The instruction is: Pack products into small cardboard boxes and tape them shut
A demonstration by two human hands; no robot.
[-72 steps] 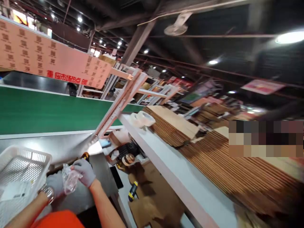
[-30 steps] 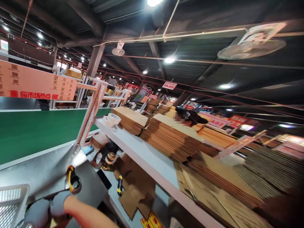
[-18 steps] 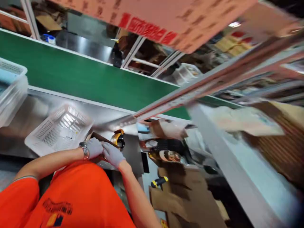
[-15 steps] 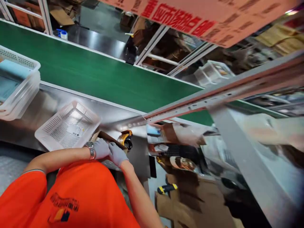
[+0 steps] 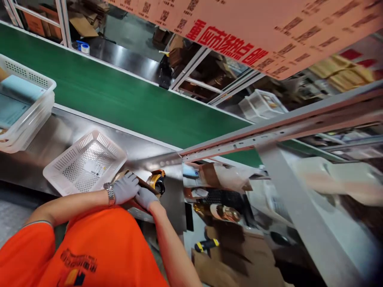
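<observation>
At far left we see stacked trays (image 5: 28, 115) with a pale blue sheet inside, a little lower in view than half a second ago because our head has tipped slightly; the green belt (image 5: 119, 103) runs behind them. Next comes the white basket (image 5: 85, 163) on the steel bench (image 5: 60, 135), a label lying in it, placed as it was before. Just right of the basket our left hand (image 5: 125, 188), gloved grey with a watch at the wrist, lies curled over the near edge of a brown box (image 5: 136, 181), fingers bent down on it. Our right hand (image 5: 146, 197) has slid lower and closer under the left, pressing the same box; we cannot tell whether its fingers close round anything. The box sits at the bench edge, touching the yellow tape gun (image 5: 157, 181) just beyond it. Further right, a slanted rail (image 5: 269, 131) crosses, with clutter and cardboard (image 5: 227, 247) below, and a blurred shelf (image 5: 314, 223) at far right
</observation>
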